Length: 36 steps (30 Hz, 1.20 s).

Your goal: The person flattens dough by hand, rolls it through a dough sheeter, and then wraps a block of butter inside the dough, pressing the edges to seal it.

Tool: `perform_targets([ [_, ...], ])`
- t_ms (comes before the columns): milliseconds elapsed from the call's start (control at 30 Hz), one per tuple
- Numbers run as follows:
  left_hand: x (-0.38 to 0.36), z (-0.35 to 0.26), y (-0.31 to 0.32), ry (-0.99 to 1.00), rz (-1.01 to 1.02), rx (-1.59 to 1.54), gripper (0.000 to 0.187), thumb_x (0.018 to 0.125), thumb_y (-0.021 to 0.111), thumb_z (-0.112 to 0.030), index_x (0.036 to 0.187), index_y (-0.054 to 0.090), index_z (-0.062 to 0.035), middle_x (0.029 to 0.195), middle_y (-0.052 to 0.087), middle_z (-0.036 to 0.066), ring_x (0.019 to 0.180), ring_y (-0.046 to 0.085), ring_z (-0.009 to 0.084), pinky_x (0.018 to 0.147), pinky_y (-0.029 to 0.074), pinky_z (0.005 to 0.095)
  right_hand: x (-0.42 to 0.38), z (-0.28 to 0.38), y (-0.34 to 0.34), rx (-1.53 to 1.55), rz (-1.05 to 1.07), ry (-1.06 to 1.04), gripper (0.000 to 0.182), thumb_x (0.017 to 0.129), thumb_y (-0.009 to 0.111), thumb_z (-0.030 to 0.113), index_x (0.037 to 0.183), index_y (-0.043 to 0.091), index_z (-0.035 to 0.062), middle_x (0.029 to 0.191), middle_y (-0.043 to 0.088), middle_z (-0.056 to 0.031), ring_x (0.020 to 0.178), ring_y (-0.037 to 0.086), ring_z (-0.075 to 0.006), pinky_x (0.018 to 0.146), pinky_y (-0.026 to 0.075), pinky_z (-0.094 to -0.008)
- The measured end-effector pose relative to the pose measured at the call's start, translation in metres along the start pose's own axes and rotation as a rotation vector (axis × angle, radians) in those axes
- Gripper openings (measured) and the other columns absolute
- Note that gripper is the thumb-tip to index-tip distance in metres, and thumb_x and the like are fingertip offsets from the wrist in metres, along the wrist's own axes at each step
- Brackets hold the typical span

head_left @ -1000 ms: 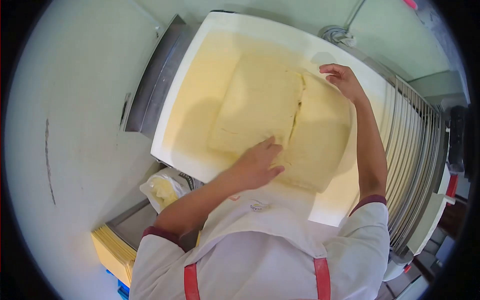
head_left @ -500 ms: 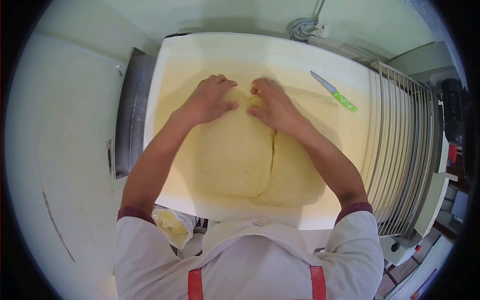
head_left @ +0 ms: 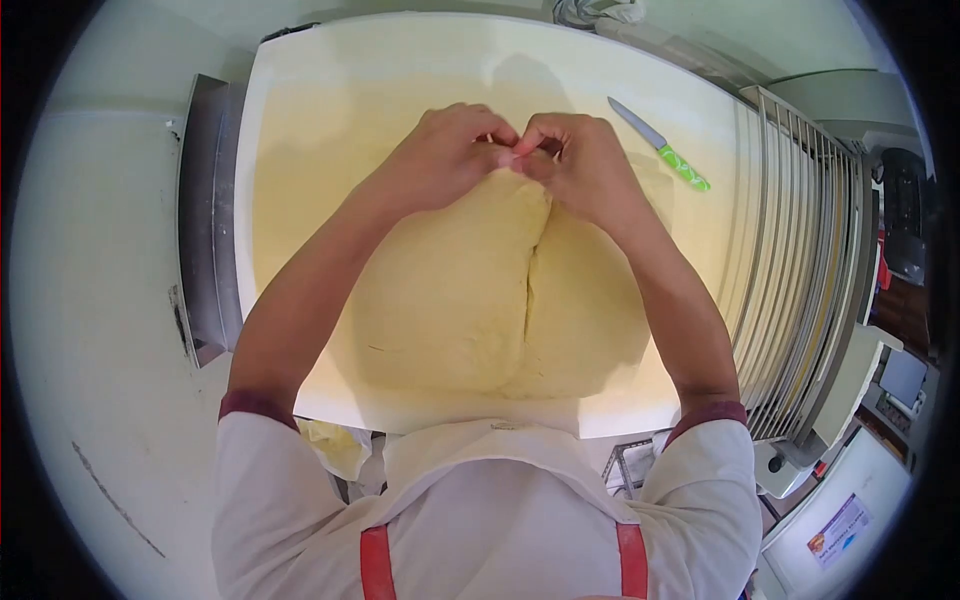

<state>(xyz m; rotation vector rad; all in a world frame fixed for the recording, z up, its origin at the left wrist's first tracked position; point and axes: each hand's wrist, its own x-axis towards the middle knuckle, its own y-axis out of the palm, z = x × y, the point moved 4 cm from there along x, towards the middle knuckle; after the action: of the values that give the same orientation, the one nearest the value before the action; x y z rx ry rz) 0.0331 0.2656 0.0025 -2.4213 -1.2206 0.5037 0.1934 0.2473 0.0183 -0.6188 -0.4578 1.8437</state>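
Observation:
A big slab of pale yellow dough [head_left: 450,300] lies in front of me, with a seam running down it right of the middle. At its far edge my left hand [head_left: 455,158] is closed, thumb and fingertips pinching the dough. My right hand [head_left: 588,165] meets it there, its fingers also pinched on the dough edge. The two sets of fingertips almost touch, and the bit of dough between them is mostly hidden. To the right of my right hand lies a knife [head_left: 665,150] with a green patterned handle.
The white table [head_left: 330,60] carries the dough. At its right end stands a metal rack of parallel bars [head_left: 790,290]. A dark metal panel [head_left: 205,220] sits along the left side. Below the near edge is a plastic bag [head_left: 340,447] with something yellow inside.
My hands have come together from apart and now pinch the dough's far edge, which looks pulled up toward them. The view has shifted slightly; the knife still lies on the table.

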Motion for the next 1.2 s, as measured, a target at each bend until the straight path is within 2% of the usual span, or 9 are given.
perform_targets([
  [200, 0.022, 0.012, 0.011, 0.118, -0.013, 0.167, 0.014, 0.089, 0.062, -0.013, 0.095, 0.065, -0.0013, 0.093, 0.065, 0.011, 0.089, 0.061, 0.0259, 0.082, 0.048, 0.0381, 0.001, -0.01, -0.002, 0.056, -0.032, 0.095, 0.019, 0.08, 0.072, 0.008, 0.097, 0.066, 0.0035, 0.082, 0.067, -0.0122, 0.078, 0.064, -0.0244, 0.075, 0.049, -0.0347],
  [300, 0.028, 0.031, 0.021, 0.032, -0.042, 0.125, 0.02, 0.094, 0.057, -0.018, 0.096, 0.066, -0.0003, 0.09, 0.065, 0.011, 0.086, 0.06, 0.0257, 0.08, 0.047, 0.0372, 0.014, -0.032, -0.005, 0.032, 0.006, -0.025, 0.025, 0.085, 0.069, 0.02, 0.102, 0.065, 0.0018, 0.085, 0.067, -0.0129, 0.085, 0.063, -0.026, 0.083, 0.048, -0.0356],
  [400, 0.038, 0.015, 0.014, -0.175, 0.343, 0.28, 0.026, 0.095, 0.056, -0.022, 0.1, 0.066, 0.001, 0.088, 0.065, 0.01, 0.082, 0.058, 0.0232, 0.076, 0.046, 0.0358, 0.028, -0.046, 0.001, -0.173, 0.14, 0.041, 0.034, 0.089, 0.066, 0.03, 0.11, 0.064, 0.0022, 0.081, 0.062, -0.0064, 0.087, 0.057, -0.0189, 0.084, 0.045, -0.0347],
  [500, 0.054, 0.021, 0.015, -0.282, 0.463, 0.274, 0.029, 0.094, 0.058, -0.026, 0.102, 0.067, 0.0013, 0.087, 0.064, 0.006, 0.08, 0.055, 0.0193, 0.073, 0.044, 0.0346, 0.03, -0.04, -0.002, -0.098, 0.314, 0.193, 0.041, 0.091, 0.062, 0.037, 0.108, 0.065, -0.0001, 0.083, 0.063, -0.008, 0.087, 0.058, -0.0205, 0.084, 0.044, -0.0353],
  [600, 0.055, 0.022, 0.013, -0.365, 0.337, 0.168, 0.029, 0.092, 0.06, -0.027, 0.1, 0.067, -0.0003, 0.085, 0.063, 0.004, 0.078, 0.054, 0.0163, 0.072, 0.043, 0.0341, 0.043, -0.051, -0.001, -0.085, 0.391, 0.281, 0.035, 0.09, 0.063, 0.031, 0.101, 0.068, -0.0017, 0.087, 0.066, -0.0076, 0.085, 0.058, -0.0186, 0.081, 0.044, -0.0331],
  [900, 0.047, 0.035, -0.006, -0.346, 0.429, 0.178, 0.032, 0.087, 0.066, -0.035, 0.094, 0.069, -0.0039, 0.078, 0.06, 0.003, 0.073, 0.053, 0.0151, 0.063, 0.043, 0.0357, 0.038, -0.064, 0.005, 0.046, 0.168, 0.168, 0.027, 0.085, 0.067, 0.024, 0.098, 0.069, 0.0008, 0.086, 0.067, -0.0118, 0.085, 0.061, -0.0208, 0.078, 0.048, -0.0327],
  [1000, 0.044, 0.024, -0.007, -0.5, 0.355, 0.189, 0.031, 0.087, 0.066, -0.035, 0.088, 0.068, -0.0042, 0.073, 0.058, 0.002, 0.069, 0.05, 0.0137, 0.06, 0.04, 0.0346, 0.019, -0.056, 0.0, 0.042, -0.289, -0.092, 0.029, 0.086, 0.067, 0.019, 0.111, 0.066, 0.0043, 0.101, 0.068, -0.012, 0.093, 0.063, -0.0205, 0.084, 0.049, -0.0328],
  [1100, 0.043, 0.051, -0.012, -0.259, 0.227, 0.043, 0.028, 0.087, 0.067, -0.033, 0.083, 0.067, -0.005, 0.069, 0.055, 0.001, 0.064, 0.048, 0.0129, 0.058, 0.039, 0.0347, -0.021, -0.043, -0.013, 0.165, -0.418, -0.139, 0.034, 0.088, 0.066, 0.013, 0.121, 0.061, 0.006, 0.109, 0.065, -0.01, 0.099, 0.062, -0.0183, 0.087, 0.048, -0.0319],
  [1200, 0.033, 0.058, -0.025, -0.364, 0.437, 0.078, 0.028, 0.088, 0.066, -0.03, 0.086, 0.068, -0.0026, 0.075, 0.059, 0.0, 0.07, 0.049, 0.0111, 0.064, 0.041, 0.0309, -0.065, -0.042, -0.014, 0.377, -0.445, 0.008, 0.033, 0.09, 0.063, 0.009, 0.122, 0.059, 0.0045, 0.108, 0.064, -0.0096, 0.102, 0.062, -0.017, 0.089, 0.047, -0.0304],
])
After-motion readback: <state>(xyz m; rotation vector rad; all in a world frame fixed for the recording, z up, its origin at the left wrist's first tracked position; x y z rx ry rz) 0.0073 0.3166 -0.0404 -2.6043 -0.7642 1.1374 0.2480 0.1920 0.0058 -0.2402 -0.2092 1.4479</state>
